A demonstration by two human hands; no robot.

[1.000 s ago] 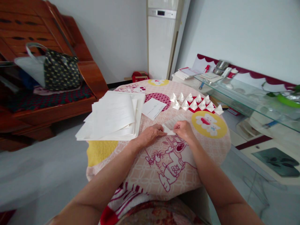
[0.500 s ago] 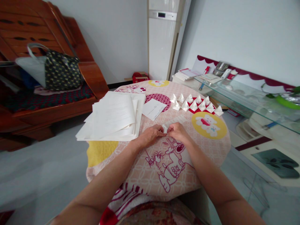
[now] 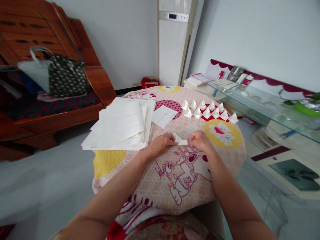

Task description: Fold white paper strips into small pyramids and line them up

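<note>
A small piece of white folded paper, with a peaked upper part and a straight lower edge, lies between my hands on the patterned tablecloth. My left hand pinches its left end, thumb and fingers together. At the right end is my right hand, fingers curled closed against the paper's edge; its fingertips are partly hidden. Just beyond the hands lies a faint strip with line marks. Several folded white paper pyramids stand in two rows at the back right of the table.
A stack of white paper sheets lies on the left of the table, with a single printed sheet beside it. To the right stands a glass-topped cabinet with odds and ends. A wooden bench holding a bag is at the left.
My right hand has slid to the right along the folded paper's lower edge, away from my left hand, uncovering more of the paper. My left hand has stayed in place.
</note>
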